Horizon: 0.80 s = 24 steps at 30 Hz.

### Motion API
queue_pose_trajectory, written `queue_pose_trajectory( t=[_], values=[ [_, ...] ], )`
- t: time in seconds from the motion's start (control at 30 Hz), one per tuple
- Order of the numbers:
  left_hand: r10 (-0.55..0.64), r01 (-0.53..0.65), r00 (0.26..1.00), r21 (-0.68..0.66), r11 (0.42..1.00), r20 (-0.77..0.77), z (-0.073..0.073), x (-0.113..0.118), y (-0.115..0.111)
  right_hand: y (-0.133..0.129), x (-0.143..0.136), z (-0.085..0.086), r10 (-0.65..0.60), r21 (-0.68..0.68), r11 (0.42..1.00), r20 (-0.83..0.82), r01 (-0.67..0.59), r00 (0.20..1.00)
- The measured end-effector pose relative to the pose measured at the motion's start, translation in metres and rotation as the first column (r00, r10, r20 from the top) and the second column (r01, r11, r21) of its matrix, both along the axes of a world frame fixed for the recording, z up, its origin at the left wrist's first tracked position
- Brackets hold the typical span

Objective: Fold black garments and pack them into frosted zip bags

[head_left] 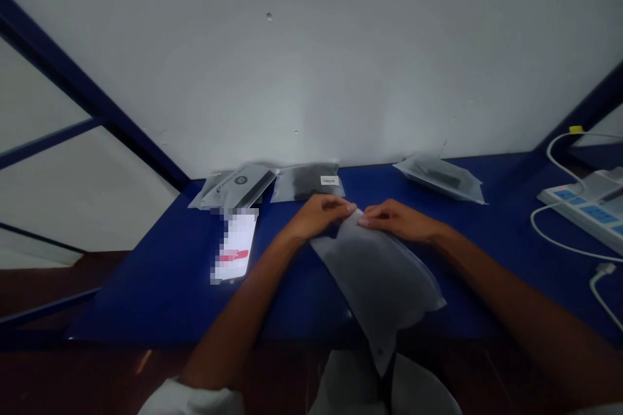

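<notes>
The person's left hand and right hand pinch the bag at its far end; seemingly working that end; regripping calls for loosening fingertips

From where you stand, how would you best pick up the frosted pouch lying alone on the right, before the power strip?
Probably by its near right corner, with the right hand coming from the near side. The frosted pouch lies fairly flat, and that thin corner sticks out past the dark item inside, so thumb and finger could likely pinch it.
</notes>
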<state>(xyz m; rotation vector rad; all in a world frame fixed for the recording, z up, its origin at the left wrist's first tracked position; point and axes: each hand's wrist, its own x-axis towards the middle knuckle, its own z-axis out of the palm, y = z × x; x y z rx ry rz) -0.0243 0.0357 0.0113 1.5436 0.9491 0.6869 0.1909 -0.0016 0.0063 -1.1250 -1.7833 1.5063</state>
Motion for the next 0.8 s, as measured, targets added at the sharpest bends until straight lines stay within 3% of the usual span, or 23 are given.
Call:
queue_pose_trajectory(
  t=[0.1,0.2,0.37,0.5,0.63,0.8],
  values=[
    [-0.078,0.083,0.994,0.063,0.995,-0.077,0.001,0.003,-0.004,-0.001,-0.009,-0.006,-0.055,-0.011,0.998,0.058,0.055,0.997],
    [-0.055,0.058,0.995,0.035,0.998,-0.086,0.000,0.000,-0.006,0.001,-0.012,-0.013,-0.209,-0.068,0.975,0.064,0.214,0.976],
    [-0.042,0.050,0.991,0.065,0.997,-0.129,-0.004,-0.001,-0.008,0.003,-0.013,-0.016,-0.272,-0.068,0.960,-0.023,0.270,0.962],
    [0.026,0.006,0.985,0.184,0.983,-0.169,-0.006,0.006,-0.015,0.003,-0.014,-0.015,-0.329,-0.023,0.944,-0.015,0.329,0.944],
    [0.078,-0.048,0.985,0.187,0.981,-0.153,-0.007,0.013,-0.018,0.001,-0.014,-0.011,-0.363,-0.056,0.931,-0.060,0.360,0.930],
    [0.235,-0.206,0.968,0.258,0.944,-0.088,-0.008,0.011,-0.010,-0.002,-0.010,-0.002,-0.329,-0.116,0.938,-0.015,0.326,0.944]
  ],
)
